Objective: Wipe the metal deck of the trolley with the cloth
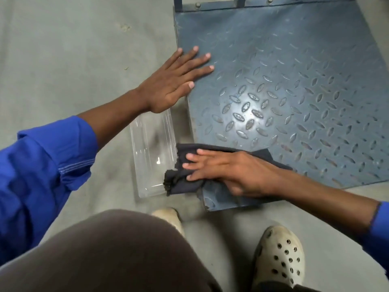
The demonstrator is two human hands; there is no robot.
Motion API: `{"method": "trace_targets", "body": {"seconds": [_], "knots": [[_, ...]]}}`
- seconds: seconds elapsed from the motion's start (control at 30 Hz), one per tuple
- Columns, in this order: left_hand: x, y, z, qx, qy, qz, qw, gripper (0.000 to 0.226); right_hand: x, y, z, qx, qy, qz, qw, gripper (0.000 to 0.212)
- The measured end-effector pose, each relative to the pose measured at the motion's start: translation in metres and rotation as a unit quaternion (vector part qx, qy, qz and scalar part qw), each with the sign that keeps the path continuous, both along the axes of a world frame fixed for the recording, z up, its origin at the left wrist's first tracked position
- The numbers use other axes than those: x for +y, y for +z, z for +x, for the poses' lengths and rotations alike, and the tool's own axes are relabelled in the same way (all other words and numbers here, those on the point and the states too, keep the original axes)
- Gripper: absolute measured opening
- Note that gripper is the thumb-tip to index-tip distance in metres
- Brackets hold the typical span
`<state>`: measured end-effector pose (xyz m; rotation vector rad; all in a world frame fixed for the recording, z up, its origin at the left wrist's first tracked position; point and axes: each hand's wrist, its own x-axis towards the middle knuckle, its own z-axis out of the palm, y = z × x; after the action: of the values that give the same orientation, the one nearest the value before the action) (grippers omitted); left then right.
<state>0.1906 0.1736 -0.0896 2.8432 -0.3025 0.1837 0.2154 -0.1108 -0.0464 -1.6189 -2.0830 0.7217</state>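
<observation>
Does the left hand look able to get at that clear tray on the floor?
Probably yes. The left hand lies flat on the deck, holding nothing, and the clear tray sits uncovered on the floor just beside its wrist.

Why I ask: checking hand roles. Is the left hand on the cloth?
No, the left hand lies flat on the bare deck; the right hand presses the cloth.
</observation>
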Motion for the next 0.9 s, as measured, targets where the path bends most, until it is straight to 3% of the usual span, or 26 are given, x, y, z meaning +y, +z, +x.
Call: {"method": "trace_targets", "body": {"seconds": [0.07,0.17,0.27,0.33,0.4,0.5,0.57,0.63,0.77,0.83,0.9], "knots": [[-0.005,-0.003,-0.004,-0.001,0.0,0.0,1.0,0.057,0.003,0.01,0.01,0.058,-0.084,0.027,0.994,0.052],[-0.011,-0.008,-0.01,-0.018,-0.001,-0.011,1.0,0.06,0.021,0.006,0.047,-0.003,-0.232,0.092,0.968,0.039],[-0.019,-0.009,-0.014,-0.021,0.016,-0.033,0.999,0.056,0.016,-0.009,0.036,-0.056,-0.15,0.038,0.986,0.058],[-0.025,-0.006,-0.016,-0.017,0.031,-0.045,0.998,0.056,-0.004,-0.011,0.007,-0.042,-0.018,-0.005,0.999,0.077],[-0.029,-0.004,-0.021,-0.008,0.031,-0.056,0.998,0.056,-0.02,-0.001,-0.012,0.011,0.05,-0.047,0.998,0.08],[-0.035,-0.008,-0.029,-0.006,0.015,-0.048,0.999,0.056,-0.012,0.009,0.01,0.044,-0.059,0.012,0.997,0.055],[-0.039,-0.011,-0.034,-0.008,0.012,-0.051,0.999,0.058,-0.003,0.006,0.027,-0.011,-0.142,0.053,0.988,0.045],[-0.046,-0.013,-0.038,-0.01,0.027,-0.076,0.997,0.057,-0.01,-0.003,0.018,-0.055,-0.087,0.026,0.994,0.058],[-0.06,-0.012,-0.046,-0.013,0.061,-0.12,0.991,0.058,-0.036,-0.006,-0.023,-0.004,0.119,-0.035,0.992,0.082],[-0.059,-0.015,-0.045,-0.011,0.056,-0.121,0.991,0.058,-0.028,0.004,-0.011,0.01,0.074,-0.006,0.997,0.079],[-0.058,-0.018,-0.043,-0.015,0.049,-0.114,0.992,0.058,-0.017,0.007,0.013,-0.031,-0.044,0.046,0.998,0.067]]}}
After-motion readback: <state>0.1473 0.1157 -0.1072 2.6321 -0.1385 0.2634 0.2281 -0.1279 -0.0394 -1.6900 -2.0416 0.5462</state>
